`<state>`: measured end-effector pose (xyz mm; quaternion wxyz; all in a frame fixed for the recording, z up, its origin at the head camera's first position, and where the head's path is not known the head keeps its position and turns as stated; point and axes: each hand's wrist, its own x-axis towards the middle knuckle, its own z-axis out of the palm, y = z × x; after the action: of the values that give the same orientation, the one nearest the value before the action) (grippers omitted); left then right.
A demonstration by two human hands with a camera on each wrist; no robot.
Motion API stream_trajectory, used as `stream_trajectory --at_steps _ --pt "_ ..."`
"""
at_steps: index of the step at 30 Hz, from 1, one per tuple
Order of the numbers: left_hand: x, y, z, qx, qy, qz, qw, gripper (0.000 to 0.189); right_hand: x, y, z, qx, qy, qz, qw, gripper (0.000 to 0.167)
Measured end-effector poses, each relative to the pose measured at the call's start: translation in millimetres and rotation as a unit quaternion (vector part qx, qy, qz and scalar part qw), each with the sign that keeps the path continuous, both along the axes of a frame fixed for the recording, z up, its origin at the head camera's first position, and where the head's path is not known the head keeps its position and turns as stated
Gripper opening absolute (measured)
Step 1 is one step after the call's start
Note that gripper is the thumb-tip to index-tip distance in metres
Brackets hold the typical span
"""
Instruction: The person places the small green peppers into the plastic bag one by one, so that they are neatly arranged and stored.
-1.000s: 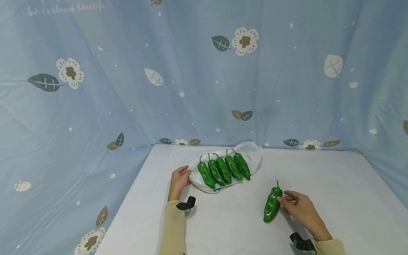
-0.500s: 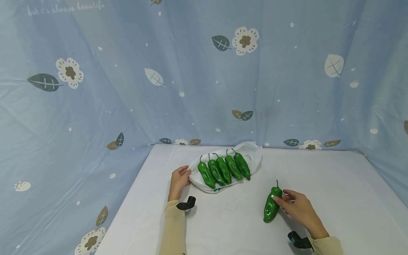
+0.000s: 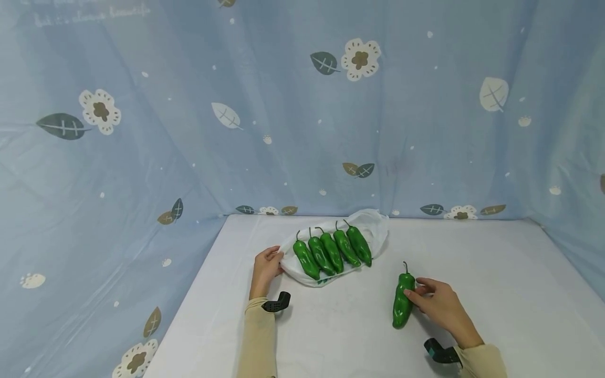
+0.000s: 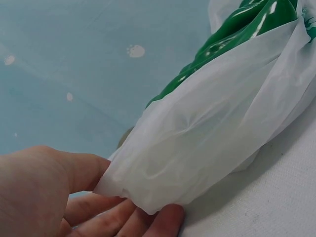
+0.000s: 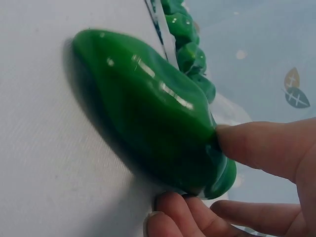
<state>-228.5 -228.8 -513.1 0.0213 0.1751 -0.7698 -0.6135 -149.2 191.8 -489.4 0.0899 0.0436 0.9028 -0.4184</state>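
A white plastic bag (image 3: pixel 378 233) lies at the back of the table with several green peppers (image 3: pixel 332 252) side by side on it, stems pointing to the back. At the bag's left end my left hand (image 3: pixel 266 270) pinches its edge; in the left wrist view the thumb (image 4: pixel 89 172) is above the thin plastic and the fingers below. To the right of the bag, a single glossy green pepper (image 3: pixel 403 304) is held by my right hand (image 3: pixel 439 307). The right wrist view shows the thumb (image 5: pixel 261 148) on one side of this pepper and curled fingers at the other.
The white tabletop (image 3: pixel 340 336) runs up to a blue patterned curtain (image 3: pixel 293 105) behind and at the sides. A black device (image 3: pixel 276 303) is worn on the left wrist, and a similar one (image 3: pixel 441 352) on the right.
My right hand has moved slightly left and toward the back, its thumb coming further onto the single pepper, which has turned a little more upright in view. The left hand and bag stay put.
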Motion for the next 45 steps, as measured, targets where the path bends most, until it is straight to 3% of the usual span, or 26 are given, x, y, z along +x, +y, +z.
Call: stream_trajectory --at_steps 11,19,31,40,45 --pt "0.0 0.1 -0.8 0.006 0.000 0.001 1.0000 0.041 -3.9 -5 0.8 -0.012 0.003 0.012 0.9998 0.063" --pt "-0.1 -1.3 -1.0 0.022 0.005 -0.002 0.9997 0.041 -4.2 -11 2.7 -0.019 -0.009 0.025 0.9995 0.073" --pt "-0.3 0.4 -0.2 0.016 0.003 0.001 0.9999 0.041 -6.2 -24 6.1 -0.024 -0.009 0.024 0.9994 0.067" --pt "0.5 -0.6 -1.4 0.015 0.004 -0.003 0.9999 0.041 -5.2 -28 3.4 -0.080 -0.022 0.011 0.9964 0.064" --pt "0.4 -1.1 -1.2 0.012 0.004 -0.004 0.9999 0.040 -5.7 -27 2.6 -0.086 -0.025 0.005 0.9960 0.062"
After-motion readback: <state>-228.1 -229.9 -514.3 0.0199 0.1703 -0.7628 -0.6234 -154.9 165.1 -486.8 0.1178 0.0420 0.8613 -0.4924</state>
